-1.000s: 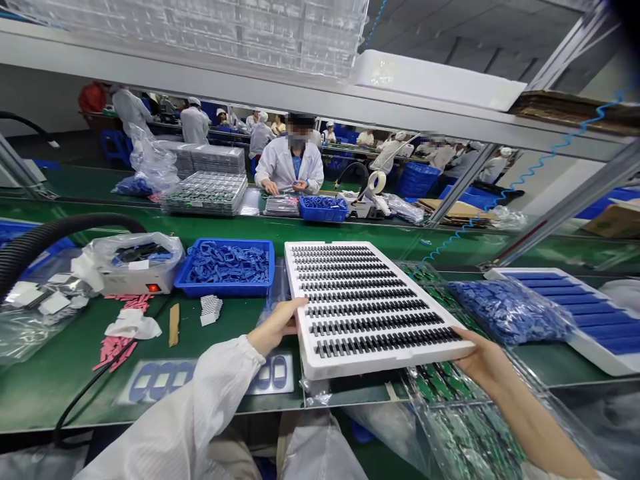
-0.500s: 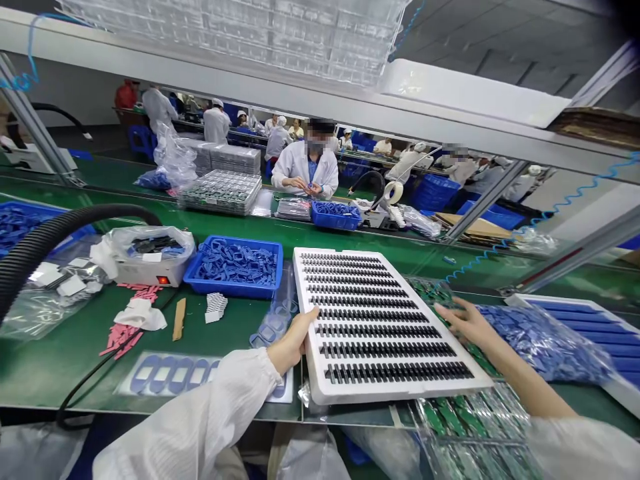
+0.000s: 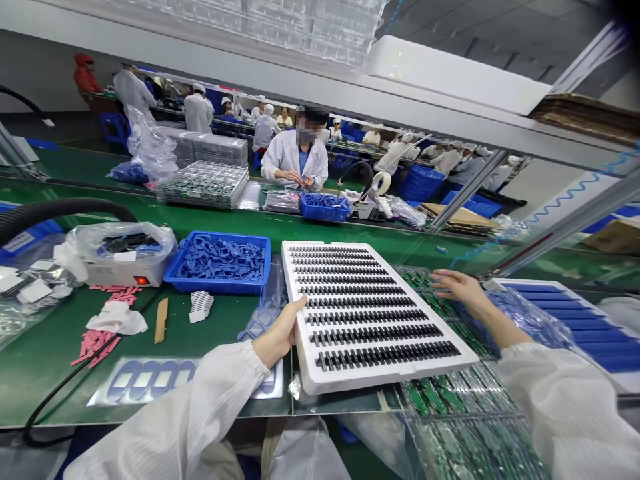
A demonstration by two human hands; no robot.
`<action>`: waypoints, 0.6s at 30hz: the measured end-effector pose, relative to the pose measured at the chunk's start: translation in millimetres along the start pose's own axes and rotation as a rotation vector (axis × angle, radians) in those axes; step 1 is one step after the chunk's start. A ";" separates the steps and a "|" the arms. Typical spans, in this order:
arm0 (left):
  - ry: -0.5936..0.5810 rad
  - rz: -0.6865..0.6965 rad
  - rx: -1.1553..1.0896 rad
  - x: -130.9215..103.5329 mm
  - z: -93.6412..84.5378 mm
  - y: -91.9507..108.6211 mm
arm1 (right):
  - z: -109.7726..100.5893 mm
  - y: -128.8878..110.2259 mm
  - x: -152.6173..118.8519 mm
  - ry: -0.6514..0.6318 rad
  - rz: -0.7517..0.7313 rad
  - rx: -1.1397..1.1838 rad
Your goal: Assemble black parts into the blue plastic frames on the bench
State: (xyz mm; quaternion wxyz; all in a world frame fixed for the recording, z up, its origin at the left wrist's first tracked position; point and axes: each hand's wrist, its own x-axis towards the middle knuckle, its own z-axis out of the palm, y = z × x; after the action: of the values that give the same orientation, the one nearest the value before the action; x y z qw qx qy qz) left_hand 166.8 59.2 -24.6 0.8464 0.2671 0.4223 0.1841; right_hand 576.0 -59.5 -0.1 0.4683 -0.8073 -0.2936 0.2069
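Observation:
My left hand (image 3: 280,333) grips the left edge of a white foam tray (image 3: 385,375), thumb on top. Rows of small black parts fill the tray, which looks slightly tilted. My right hand (image 3: 463,290) is apart from the tray's right side, fingers stretched out, with nothing seen in it. Beneath that hand are green circuit boards (image 3: 435,397) in clear plastic trays, partly hidden by the foam tray. A clear bag of blue parts (image 3: 535,320) lies beside my right wrist.
Left of the foam tray stands a blue bin (image 3: 215,287) of blue plastic parts. Pink strips (image 3: 95,343), a sheet of blue oval stickers (image 3: 105,400) and a white box (image 3: 123,272) lie further left. Another foam tray (image 3: 617,383) holds blue strips. A co-worker (image 3: 295,157) sits opposite.
My right hand has moved slightly up and away from the foam tray's right edge. My left hand keeps its hold. The whole view has shifted, so the scene sits further left.

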 end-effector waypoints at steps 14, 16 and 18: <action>0.018 0.003 0.055 -1.4 -7.3 21.5 | -58.7 -13.3 -5.4 0.147 -0.108 -0.337; 0.026 -0.003 0.068 -2.8 -6.3 17.9 | -86.1 -19.9 -0.7 0.255 -0.113 -0.427; 0.031 -0.009 0.083 -3.5 -5.2 13.9 | -102.3 -21.4 -0.6 0.300 -0.100 -0.493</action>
State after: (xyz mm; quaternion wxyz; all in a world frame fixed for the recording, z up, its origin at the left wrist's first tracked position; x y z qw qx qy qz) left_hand 159.4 69.8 -16.6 0.8289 0.2971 0.4436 0.1669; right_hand 631.9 -116.4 67.3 0.3056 -0.9029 -0.3018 -0.0157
